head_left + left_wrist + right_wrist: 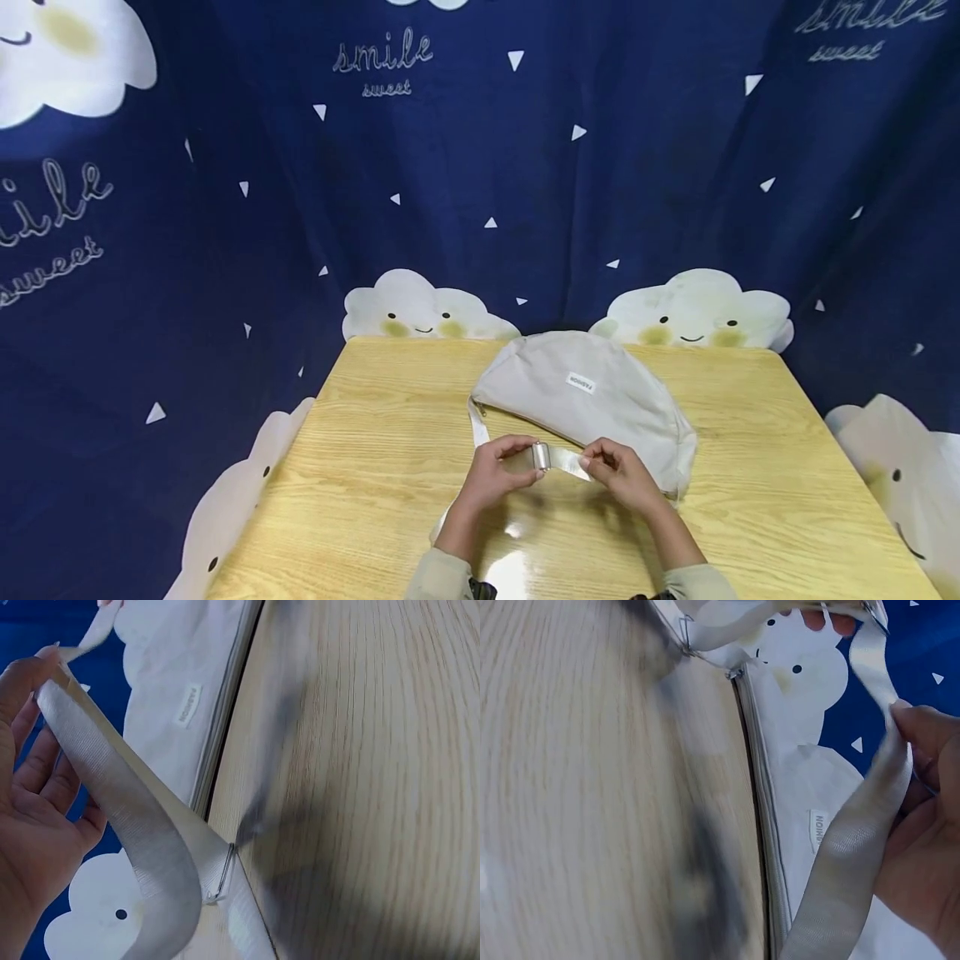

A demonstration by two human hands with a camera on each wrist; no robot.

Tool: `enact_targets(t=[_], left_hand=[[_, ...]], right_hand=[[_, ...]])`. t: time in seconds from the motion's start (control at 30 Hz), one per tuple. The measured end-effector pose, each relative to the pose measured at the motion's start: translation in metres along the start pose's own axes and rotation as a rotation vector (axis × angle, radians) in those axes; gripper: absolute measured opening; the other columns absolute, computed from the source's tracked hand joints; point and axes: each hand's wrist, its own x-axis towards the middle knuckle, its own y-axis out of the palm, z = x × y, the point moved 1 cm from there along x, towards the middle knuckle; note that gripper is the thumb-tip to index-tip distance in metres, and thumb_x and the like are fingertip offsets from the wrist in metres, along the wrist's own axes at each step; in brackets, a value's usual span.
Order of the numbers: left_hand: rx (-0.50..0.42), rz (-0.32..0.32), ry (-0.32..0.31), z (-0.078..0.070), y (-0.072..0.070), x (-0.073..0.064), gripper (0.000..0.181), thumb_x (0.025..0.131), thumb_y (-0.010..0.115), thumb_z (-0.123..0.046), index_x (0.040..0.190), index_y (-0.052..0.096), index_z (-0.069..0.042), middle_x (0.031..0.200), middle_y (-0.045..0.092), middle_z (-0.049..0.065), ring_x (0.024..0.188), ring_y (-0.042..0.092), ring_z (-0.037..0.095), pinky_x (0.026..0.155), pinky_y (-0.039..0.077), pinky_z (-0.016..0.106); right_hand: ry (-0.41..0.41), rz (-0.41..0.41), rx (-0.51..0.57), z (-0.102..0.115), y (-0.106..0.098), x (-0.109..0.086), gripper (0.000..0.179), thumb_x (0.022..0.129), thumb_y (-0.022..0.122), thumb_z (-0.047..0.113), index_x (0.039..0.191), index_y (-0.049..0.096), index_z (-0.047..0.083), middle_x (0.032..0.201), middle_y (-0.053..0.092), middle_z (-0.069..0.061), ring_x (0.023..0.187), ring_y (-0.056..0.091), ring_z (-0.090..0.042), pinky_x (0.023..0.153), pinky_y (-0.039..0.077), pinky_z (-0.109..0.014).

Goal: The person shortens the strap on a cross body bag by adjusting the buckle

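Note:
An off-white half-round shoulder bag (600, 400) with a zipper and a small label lies on the wooden table. My left hand (495, 477) pinches the metal strap slider (541, 456) between thumb and fingertips, in front of the bag. To its right, my right hand (621, 475) pinches the pale webbing strap (570, 461) that comes out of the slider. A loop of strap (112, 772) hangs below the left hand in the left wrist view, passing through a thin metal ring (226, 871). From the right fingers, more strap (855, 832) drapes down past the bag in the right wrist view.
The light wooden table (360, 467) carries the bag towards its back edge. Behind and around it hangs a dark blue curtain (450, 167) printed with clouds and white triangles. A zipper pull (482, 410) sits at the bag's left corner.

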Motion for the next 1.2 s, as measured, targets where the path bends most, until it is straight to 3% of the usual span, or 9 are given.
enact_targets(t=[0.27,0.6,0.73,0.97,1.2], left_hand=[[0.072,0.012,0.017,-0.003,-0.004,-0.001,0.038,0.073,0.076,0.001,0.109,0.064,0.004,0.105,0.065,0.015,0.100,0.058,0.035,0.087,0.042,0.052],[0.068,0.014,-0.031,-0.004,-0.004,-0.002,0.039,0.074,0.076,-0.002,0.111,0.064,0.002,0.107,0.065,0.011,0.100,0.058,0.031,0.087,0.043,0.049],[0.033,0.022,-0.028,-0.004,-0.004,-0.003,0.039,0.074,0.076,0.000,0.111,0.064,0.003,0.107,0.065,0.012,0.102,0.058,0.032,0.089,0.041,0.051],[0.028,0.028,-0.019,-0.002,-0.004,-0.004,0.038,0.074,0.076,0.002,0.110,0.064,0.003,0.105,0.066,0.013,0.097,0.059,0.033,0.085,0.043,0.054],[0.043,0.036,-0.019,0.001,-0.002,-0.005,0.038,0.074,0.075,0.002,0.111,0.064,0.002,0.103,0.066,0.011,0.093,0.059,0.027,0.079,0.046,0.037]], right_hand=[[-0.054,0.044,0.006,-0.010,-0.003,0.007,0.006,0.092,0.058,0.007,0.092,0.061,0.002,0.066,0.051,-0.004,0.055,0.043,-0.008,0.047,0.040,-0.026],[-0.017,-0.019,0.032,-0.009,0.002,0.009,0.003,0.086,0.063,0.001,0.089,0.064,0.002,0.067,0.057,-0.004,0.055,0.048,-0.008,0.047,0.041,-0.025],[-0.022,0.009,0.007,-0.007,0.004,0.010,0.007,0.086,0.064,0.002,0.092,0.064,-0.001,0.068,0.058,-0.003,0.056,0.048,-0.006,0.048,0.041,-0.023],[-0.091,0.037,0.025,0.011,0.008,0.010,0.006,0.086,0.058,-0.009,0.087,0.061,-0.004,0.070,0.056,-0.017,0.056,0.045,-0.008,0.048,0.039,-0.024],[-0.035,0.089,0.104,0.001,0.016,0.017,0.003,0.089,0.057,-0.002,0.090,0.060,-0.003,0.068,0.052,-0.007,0.057,0.044,-0.006,0.049,0.039,-0.022]])
